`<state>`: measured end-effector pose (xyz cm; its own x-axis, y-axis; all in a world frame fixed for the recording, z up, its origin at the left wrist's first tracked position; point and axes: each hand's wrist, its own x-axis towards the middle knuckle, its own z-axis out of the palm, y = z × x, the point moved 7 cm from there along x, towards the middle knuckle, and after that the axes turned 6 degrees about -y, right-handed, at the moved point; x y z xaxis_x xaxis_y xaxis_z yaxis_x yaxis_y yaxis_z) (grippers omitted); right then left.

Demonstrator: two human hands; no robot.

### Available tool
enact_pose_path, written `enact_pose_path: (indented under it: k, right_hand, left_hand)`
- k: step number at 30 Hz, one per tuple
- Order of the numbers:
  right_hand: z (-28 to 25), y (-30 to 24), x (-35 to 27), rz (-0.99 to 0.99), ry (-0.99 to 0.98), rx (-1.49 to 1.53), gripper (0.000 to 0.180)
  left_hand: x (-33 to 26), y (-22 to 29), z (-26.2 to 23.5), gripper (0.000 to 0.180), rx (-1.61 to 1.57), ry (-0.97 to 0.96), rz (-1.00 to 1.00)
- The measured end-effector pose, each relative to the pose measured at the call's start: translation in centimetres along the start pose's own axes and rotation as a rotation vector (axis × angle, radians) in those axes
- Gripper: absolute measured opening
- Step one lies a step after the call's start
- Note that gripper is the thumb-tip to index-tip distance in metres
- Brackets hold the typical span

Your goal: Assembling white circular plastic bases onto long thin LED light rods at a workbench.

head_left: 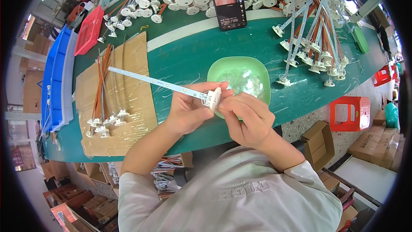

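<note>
Head view, looking down at my own two bare hands over a green workbench.

My left hand is closed around the near end of a long thin white LED strip. The strip's long axis runs from my fingers up and to the left, its far end hanging over a flat sheet of cardboard. My right hand is pinched shut on a small white plastic cap, which sits right at the strip's near end, between the two hands. The cap touches the strip end; whether it is fully seated I cannot tell, since my fingers hide the joint. The strip lies wholly to the left of the cap, so the left hand carries its length while the right hand works at the tip.

Just behind my hands sits a pale green bowl holding small clear parts. On the cardboard to my left lies a bundle of finished strips with caps. A larger heap of capped strips lies at upper right. A phone stands propped at the far edge, screen lit. Blue trays and a red basket sit at far left.
</note>
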<state>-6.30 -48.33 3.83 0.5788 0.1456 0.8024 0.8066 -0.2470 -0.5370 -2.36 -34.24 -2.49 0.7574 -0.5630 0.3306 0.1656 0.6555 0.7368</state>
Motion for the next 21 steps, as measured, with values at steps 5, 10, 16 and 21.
enact_pose_path:
  k: [5,10,16,21]
  right_hand:
    - [-0.2,-0.2,-0.4,-0.015,-0.026,-0.080,0.015]
    - [0.1,-0.4,0.8,-0.025,-0.024,-0.145,0.015]
    - [-3.6,-0.4,1.5,0.050,-0.137,-0.224,0.017]
    - [-10.7,3.1,-2.0,0.417,0.146,-0.038,0.036]
  left_hand:
    - [0.0,-0.4,0.0,0.059,0.062,0.000,-0.027]
    - [1.3,0.6,0.0,0.058,0.252,-0.022,0.000]
    - [1.2,5.6,-2.2,0.081,0.484,0.277,-0.092]
    - [-3.2,14.3,-6.1,0.077,1.002,0.623,-0.242]
